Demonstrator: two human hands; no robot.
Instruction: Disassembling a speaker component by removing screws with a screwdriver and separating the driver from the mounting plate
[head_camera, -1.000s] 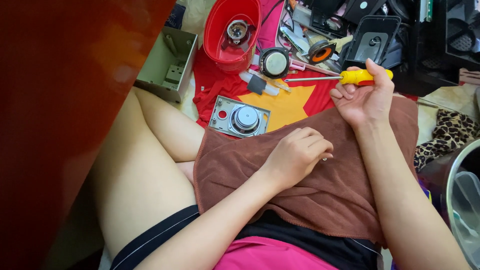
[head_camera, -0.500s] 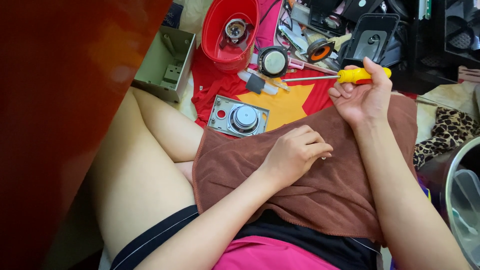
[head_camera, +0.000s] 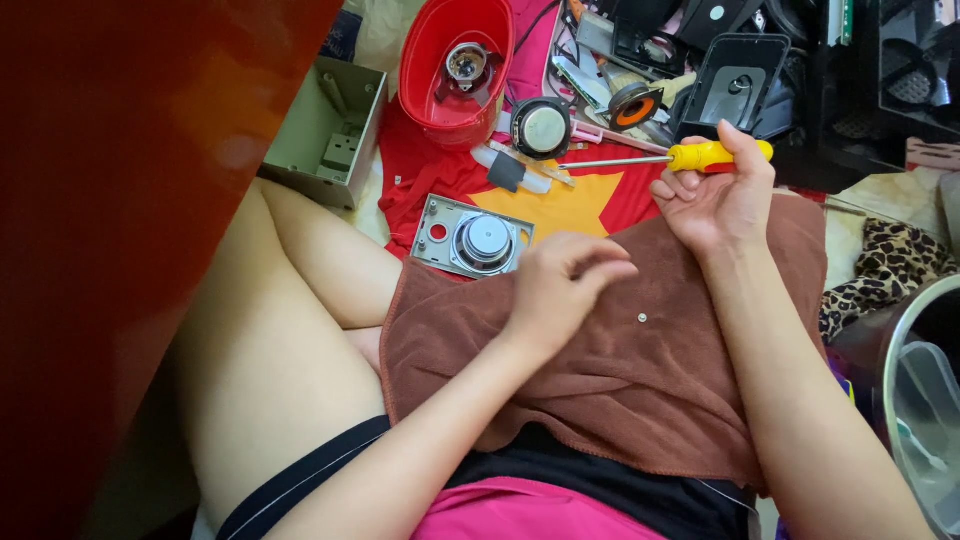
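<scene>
1. Brown terry towel (head_camera: 610, 400) over the lap carries a tiny silver screw (head_camera: 641, 318) near its middle.
2. Left hand (head_camera: 560, 295), fingertips pinched together, hovers just left of the screw; picking it up looks in hand.
3. Right hand (head_camera: 715, 195), at the towel's far edge, is clamped on a yellow-handled screwdriver (head_camera: 700, 156).
4. No labels legible.

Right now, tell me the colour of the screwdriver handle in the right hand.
Yellow: screwdriver, right hand, head view.
</scene>
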